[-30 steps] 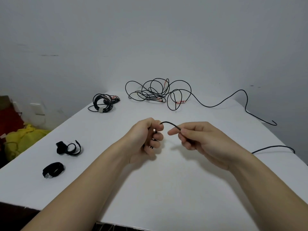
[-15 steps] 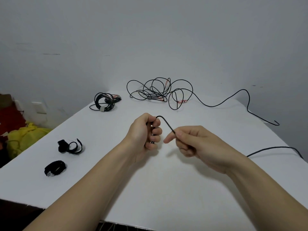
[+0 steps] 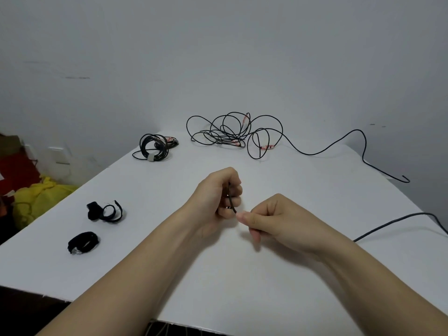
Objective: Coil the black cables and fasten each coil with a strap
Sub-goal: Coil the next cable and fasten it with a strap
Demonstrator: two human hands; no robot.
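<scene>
The cable (image 3: pixel 231 200) end sits in our left hand (image 3: pixel 215 197), fingers curled round it; our right hand (image 3: pixel 274 219) pinches it just beside. We judge this the start of the first loop. Next we need slack from the far tangle (image 3: pixel 232 132) — straps (image 3: pixel 83 242) lie left on the surface (image 3: pixel 218 275).

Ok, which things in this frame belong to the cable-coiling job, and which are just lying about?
Job: left hand and right hand, both holding the black cable; loose cable tangle; strapped coil; farther black strap; nearer black strap.
Lying about: yellow bag; red object; wall socket.
</scene>
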